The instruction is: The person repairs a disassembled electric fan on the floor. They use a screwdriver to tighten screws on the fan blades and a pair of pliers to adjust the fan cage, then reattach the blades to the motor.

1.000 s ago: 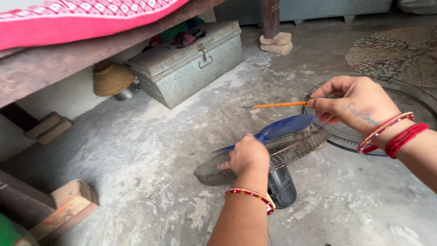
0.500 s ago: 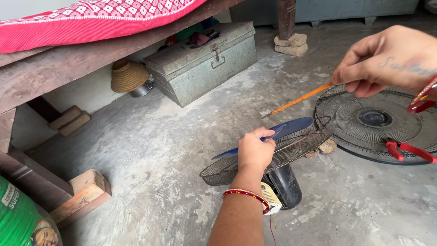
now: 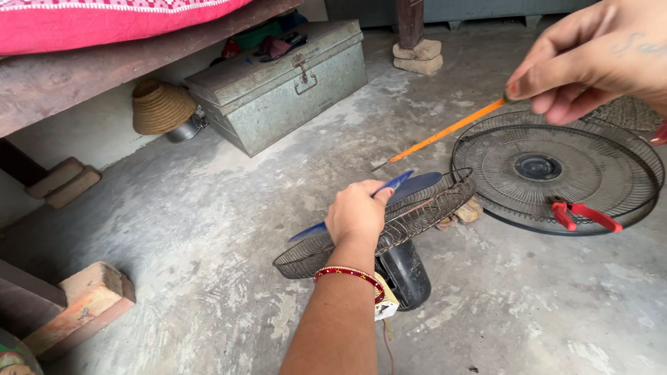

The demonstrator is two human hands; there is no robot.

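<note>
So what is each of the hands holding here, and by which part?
The right hand pinches the orange screwdriver at its handle end. The left hand grips the fan's blue blade and rear grille near the hub.

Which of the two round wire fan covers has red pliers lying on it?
The flat grille lying alone on the floor at the right; the red-handled pliers rest on its near edge. The other grille, under the left hand, still holds the blue blades.

right hand (image 3: pixel 597 55) cropped, fan motor (image 3: pixel 406 274) perhaps half-hidden
</note>
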